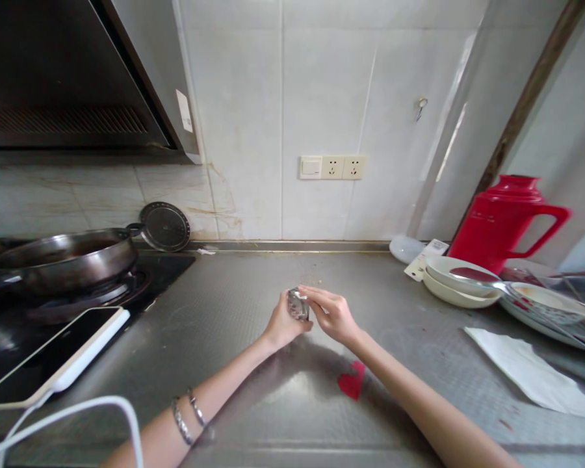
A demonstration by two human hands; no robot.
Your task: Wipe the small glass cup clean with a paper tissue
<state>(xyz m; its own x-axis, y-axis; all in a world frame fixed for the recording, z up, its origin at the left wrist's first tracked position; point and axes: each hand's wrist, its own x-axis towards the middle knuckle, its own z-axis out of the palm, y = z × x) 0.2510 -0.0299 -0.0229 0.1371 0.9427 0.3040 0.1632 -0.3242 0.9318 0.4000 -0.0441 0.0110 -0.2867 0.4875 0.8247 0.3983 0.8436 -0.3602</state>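
Note:
Above the middle of the steel counter [234,312], my left hand [277,328] is wrapped round a small glass [298,308], greyish and shiny, with its open end tipped towards me. My right hand [337,317] meets it from the right, fingers pinched together at the rim. A small white piece [302,296], perhaps tissue, shows at those fingertips, mostly hidden by them. Below my right hand, a red heart-shaped piece [352,380] lies flat on the counter.
To the left, a steel pan [68,260] sits on the stove, near a phone [53,357] with a white cable [92,401]. Stacked bowls [461,298], a red thermos [502,224] and a white napkin [531,374] are on the right. Sockets [332,168] are on the tiled wall.

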